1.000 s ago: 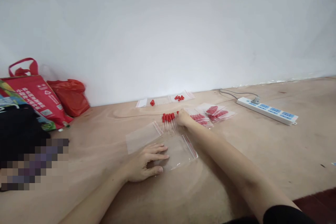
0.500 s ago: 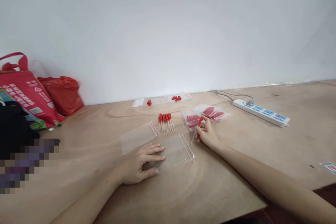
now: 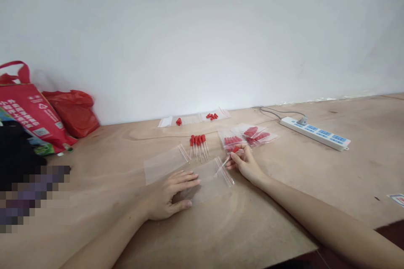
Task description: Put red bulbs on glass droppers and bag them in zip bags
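My left hand [image 3: 172, 193] lies with fingers spread on the near end of a clear zip bag [image 3: 206, 183]. Between the thumb and fingers of my right hand [image 3: 244, 162] is a red-capped dropper [image 3: 235, 150], its thin clear tip slanting down left over the bag's red-striped zip edge. Whether the tip is inside the bag I cannot tell. Several red-capped droppers [image 3: 198, 145] lie side by side beyond the bag. Another flat zip bag [image 3: 166, 164] is left of them. Filled bags with red caps [image 3: 252, 133] lie just past my right hand.
By the wall lie loose red caps [image 3: 212, 116] and clear tubes [image 3: 191, 120] on bags. A white power strip [image 3: 315, 133] with a plugged-in cable stands at the right. At the left are a red printed bag [image 3: 34, 113] and a red plastic bag [image 3: 75, 113].
My right hand has moved left and slightly down, and the held dropper now tilts flatter, its tip over the bag's zip edge. My left hand is nearly unmoved.
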Demonstrator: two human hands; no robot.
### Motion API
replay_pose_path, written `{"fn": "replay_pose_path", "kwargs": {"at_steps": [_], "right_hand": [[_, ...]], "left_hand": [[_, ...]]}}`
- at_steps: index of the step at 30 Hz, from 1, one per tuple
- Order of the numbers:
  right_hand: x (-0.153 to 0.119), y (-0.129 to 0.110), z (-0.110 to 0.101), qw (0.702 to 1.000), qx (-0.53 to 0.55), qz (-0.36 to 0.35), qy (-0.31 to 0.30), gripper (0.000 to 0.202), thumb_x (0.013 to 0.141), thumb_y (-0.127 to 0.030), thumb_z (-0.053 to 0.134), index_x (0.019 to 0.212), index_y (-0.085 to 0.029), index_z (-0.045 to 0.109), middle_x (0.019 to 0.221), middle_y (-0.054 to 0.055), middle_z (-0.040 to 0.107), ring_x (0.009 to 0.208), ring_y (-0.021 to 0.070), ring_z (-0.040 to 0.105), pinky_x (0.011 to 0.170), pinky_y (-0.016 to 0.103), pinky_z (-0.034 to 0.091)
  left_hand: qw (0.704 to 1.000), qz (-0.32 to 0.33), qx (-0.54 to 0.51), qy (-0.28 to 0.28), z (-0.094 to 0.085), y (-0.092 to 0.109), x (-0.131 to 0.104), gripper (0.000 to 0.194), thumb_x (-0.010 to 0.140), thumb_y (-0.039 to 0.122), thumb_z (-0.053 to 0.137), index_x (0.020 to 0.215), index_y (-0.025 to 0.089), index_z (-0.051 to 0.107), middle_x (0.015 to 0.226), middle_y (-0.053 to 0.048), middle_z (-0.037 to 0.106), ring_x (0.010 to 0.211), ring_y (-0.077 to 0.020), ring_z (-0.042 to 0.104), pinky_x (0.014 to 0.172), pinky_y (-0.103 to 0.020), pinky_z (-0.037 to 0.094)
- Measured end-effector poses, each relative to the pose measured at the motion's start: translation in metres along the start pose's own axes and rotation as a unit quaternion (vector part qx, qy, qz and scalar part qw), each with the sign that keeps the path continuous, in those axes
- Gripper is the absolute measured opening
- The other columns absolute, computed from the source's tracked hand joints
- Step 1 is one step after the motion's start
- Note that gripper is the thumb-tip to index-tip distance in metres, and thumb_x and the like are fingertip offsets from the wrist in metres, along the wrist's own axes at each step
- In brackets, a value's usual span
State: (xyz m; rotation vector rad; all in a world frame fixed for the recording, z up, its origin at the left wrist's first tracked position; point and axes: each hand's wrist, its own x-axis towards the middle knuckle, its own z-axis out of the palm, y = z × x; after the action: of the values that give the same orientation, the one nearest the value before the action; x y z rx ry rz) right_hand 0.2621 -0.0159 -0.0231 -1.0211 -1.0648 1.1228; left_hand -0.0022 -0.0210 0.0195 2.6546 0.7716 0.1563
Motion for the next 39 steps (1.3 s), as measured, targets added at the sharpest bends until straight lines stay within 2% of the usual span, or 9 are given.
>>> {"fn": "replay_pose_path", "kwargs": {"at_steps": [4, 8, 11, 14, 17, 23, 28, 33, 39], "right_hand": [[-0.002, -0.005, -0.005, 0.998, -0.027, 0.01, -0.063, 0.043, 0.064, -0.049, 0.062, 0.082, -0.022, 0.035, 0.062, -0.007, 0.054, 0.048, 0.0079, 0.054, 0.045, 0.021, 0.045], [0.0, -0.007, -0.014, 0.984, -0.104, 0.003, -0.144, 0.036, 0.061, -0.041, 0.069, 0.073, -0.019, 0.043, 0.054, -0.008, 0.049, 0.035, 0.0029, 0.038, 0.033, 0.016, 0.033], [0.0, -0.006, -0.015, 0.977, -0.11, -0.016, -0.182, 0.034, 0.057, -0.037, 0.072, 0.067, -0.018, 0.046, 0.07, -0.003, 0.057, 0.037, 0.0013, 0.038, 0.032, 0.016, 0.032], [0.001, -0.005, -0.011, 0.975, -0.088, -0.04, -0.2, 0.034, 0.056, -0.035, 0.073, 0.062, -0.016, 0.045, 0.092, 0.002, 0.057, 0.04, 0.0004, 0.042, 0.034, 0.016, 0.032], [0.001, -0.003, -0.008, 0.972, -0.071, -0.059, -0.217, 0.033, 0.057, -0.032, 0.073, 0.06, -0.016, 0.045, 0.093, 0.003, 0.056, 0.044, 0.0007, 0.043, 0.039, 0.017, 0.034], [0.001, 0.0, -0.008, 0.967, -0.085, -0.074, -0.23, 0.031, 0.056, -0.031, 0.074, 0.062, -0.016, 0.048, 0.089, 0.002, 0.056, 0.051, 0.0029, 0.046, 0.047, 0.018, 0.037], [0.003, 0.0, -0.002, 0.958, -0.126, 0.013, -0.257, 0.034, 0.055, -0.037, 0.074, 0.065, -0.016, 0.049, 0.048, -0.007, 0.049, 0.039, 0.0036, 0.041, 0.038, 0.016, 0.03], [0.004, 0.0, 0.003, 0.962, -0.157, 0.058, -0.216, 0.039, 0.047, -0.043, 0.076, 0.057, -0.015, 0.051, 0.046, -0.005, 0.053, 0.038, 0.0056, 0.045, 0.037, 0.017, 0.034], [0.008, 0.006, -0.002, 0.966, -0.176, 0.069, -0.179, 0.039, 0.05, -0.047, 0.074, 0.056, -0.015, 0.053, 0.042, -0.004, 0.052, 0.035, 0.0064, 0.044, 0.034, 0.018, 0.033]], "left_hand": [[1.0, 0.004, 0.001, 0.004, 0.002, 0.0, 0.001, 0.049, 0.084, 0.039, 0.047, 0.13, 0.028, 0.036, 0.135, -0.004, 0.038, 0.126, -0.0233, 0.031, 0.103, -0.047, 0.024], [1.0, 0.006, 0.001, 0.0, 0.004, -0.004, 0.001, 0.05, 0.084, 0.04, 0.046, 0.131, 0.028, 0.033, 0.137, -0.003, 0.035, 0.127, -0.0232, 0.029, 0.104, -0.046, 0.022], [1.0, 0.005, 0.002, -0.001, 0.004, -0.005, 0.0, 0.05, 0.084, 0.04, 0.046, 0.132, 0.03, 0.032, 0.138, -0.002, 0.035, 0.127, -0.0232, 0.028, 0.104, -0.046, 0.022], [1.0, 0.008, 0.002, 0.002, 0.004, -0.004, 0.0, 0.05, 0.084, 0.039, 0.046, 0.132, 0.03, 0.032, 0.138, -0.002, 0.035, 0.127, -0.023, 0.029, 0.104, -0.046, 0.023], [1.0, 0.016, 0.001, 0.007, 0.003, -0.003, 0.001, 0.052, 0.084, 0.037, 0.047, 0.132, 0.029, 0.031, 0.137, -0.002, 0.035, 0.126, -0.0224, 0.03, 0.104, -0.045, 0.024], [1.0, 0.012, 0.003, 0.0, 0.003, -0.003, 0.001, 0.052, 0.084, 0.036, 0.047, 0.132, 0.028, 0.031, 0.137, -0.003, 0.036, 0.126, -0.0229, 0.03, 0.104, -0.045, 0.024], [1.0, 0.02, 0.004, 0.002, 0.003, -0.003, 0.002, 0.05, 0.084, 0.036, 0.047, 0.131, 0.029, 0.033, 0.137, -0.003, 0.036, 0.126, -0.0234, 0.03, 0.103, -0.046, 0.024], [1.0, 0.025, 0.012, -0.006, 0.003, -0.004, 0.002, 0.043, 0.085, 0.034, 0.046, 0.128, 0.033, 0.038, 0.138, -0.002, 0.034, 0.126, -0.0239, 0.03, 0.103, -0.048, 0.024], [0.999, 0.031, 0.011, -0.002, 0.005, -0.007, -0.001, 0.038, 0.084, 0.035, 0.048, 0.122, 0.035, 0.046, 0.138, -0.001, 0.034, 0.126, -0.0246, 0.029, 0.102, -0.047, 0.026]]}}
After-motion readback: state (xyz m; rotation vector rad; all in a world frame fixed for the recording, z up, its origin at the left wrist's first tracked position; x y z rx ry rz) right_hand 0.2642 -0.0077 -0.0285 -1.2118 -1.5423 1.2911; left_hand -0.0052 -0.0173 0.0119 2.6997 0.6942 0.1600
